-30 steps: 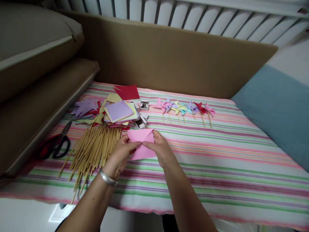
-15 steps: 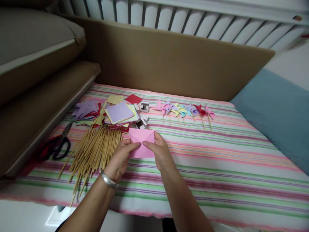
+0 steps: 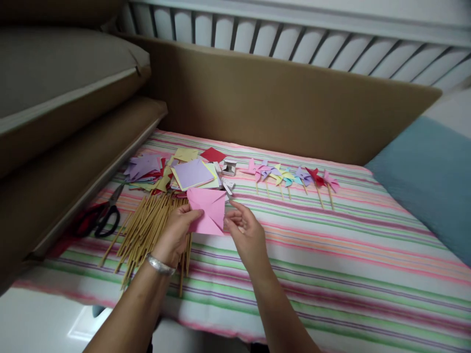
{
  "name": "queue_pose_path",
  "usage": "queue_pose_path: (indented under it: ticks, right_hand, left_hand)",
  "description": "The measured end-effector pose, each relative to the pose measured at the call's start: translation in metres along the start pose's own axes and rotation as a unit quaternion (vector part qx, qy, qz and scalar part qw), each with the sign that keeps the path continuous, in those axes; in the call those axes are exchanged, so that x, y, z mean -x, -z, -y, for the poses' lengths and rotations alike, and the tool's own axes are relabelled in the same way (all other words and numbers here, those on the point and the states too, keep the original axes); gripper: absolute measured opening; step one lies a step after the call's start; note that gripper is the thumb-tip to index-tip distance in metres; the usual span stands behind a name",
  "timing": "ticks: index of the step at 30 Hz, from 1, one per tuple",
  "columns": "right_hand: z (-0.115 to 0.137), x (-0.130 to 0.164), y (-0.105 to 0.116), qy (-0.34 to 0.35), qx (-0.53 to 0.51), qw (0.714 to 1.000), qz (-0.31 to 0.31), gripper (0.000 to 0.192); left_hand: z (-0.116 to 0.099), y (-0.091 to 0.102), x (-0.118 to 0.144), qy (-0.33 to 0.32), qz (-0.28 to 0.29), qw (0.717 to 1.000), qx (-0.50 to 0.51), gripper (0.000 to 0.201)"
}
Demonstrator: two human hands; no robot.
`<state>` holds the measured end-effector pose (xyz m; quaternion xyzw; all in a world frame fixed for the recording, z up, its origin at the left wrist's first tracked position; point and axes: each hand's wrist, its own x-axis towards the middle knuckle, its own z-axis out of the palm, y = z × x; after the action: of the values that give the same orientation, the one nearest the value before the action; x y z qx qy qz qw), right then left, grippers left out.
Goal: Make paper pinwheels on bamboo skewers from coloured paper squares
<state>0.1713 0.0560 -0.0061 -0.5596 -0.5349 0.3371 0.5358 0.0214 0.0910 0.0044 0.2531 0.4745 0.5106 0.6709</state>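
Note:
My left hand (image 3: 180,225), with a silver bracelet at its wrist, pinches a square of pink paper (image 3: 208,220) at its left edge, thumb on top. Diagonal cut lines run in from the paper's corners. Beside the right edge of the sheet is my right hand (image 3: 247,234), its fingers apart and loosely bent; whether a fingertip touches the edge is hard to tell. Beneath and to the left lies a heap of thin wooden sticks (image 3: 145,228). Just behind the paper is a stack of coloured paper squares (image 3: 193,174), a lilac one on top.
Black-handled scissors (image 3: 105,213) lie left of the sticks. Purple cut paper pieces (image 3: 143,166) and a small open white box (image 3: 229,167) flank the stack. Several finished pinwheels (image 3: 290,176) lie in a row further right on the striped cloth (image 3: 331,255). A brown panel (image 3: 275,103) stands behind.
My right hand has let go of the paper's face and moved off its right edge. My left hand keeps its hold. The view has shifted slightly.

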Motion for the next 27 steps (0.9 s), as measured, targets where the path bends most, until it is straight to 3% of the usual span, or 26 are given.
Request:
queue_pose_path:
  ticks: [3,7,12,18,27]
  right_hand:
    - [0.004,0.003,0.002,0.167,0.129,0.977,0.023,0.026]
    - [0.005,0.003,0.003,0.255,0.196,0.944,0.076,0.022]
    - [0.004,0.002,0.001,0.219,0.186,0.954,0.092,0.012]
    - [0.003,0.000,0.001,0.157,0.164,0.972,0.064,0.004]
    - [-0.001,-0.001,0.001,0.147,0.190,0.969,0.053,0.009]
  left_hand:
    - [-0.005,0.004,0.000,0.004,0.005,1.000,0.017,0.022]
    - [-0.007,0.007,0.001,0.004,0.004,1.000,0.015,0.020]
    - [-0.006,0.006,0.001,-0.008,0.020,1.000,-0.014,0.023]
    - [0.002,0.003,0.002,-0.017,0.067,0.993,-0.093,0.025]
    - [0.008,0.000,0.001,0.009,0.110,0.983,-0.148,0.016]
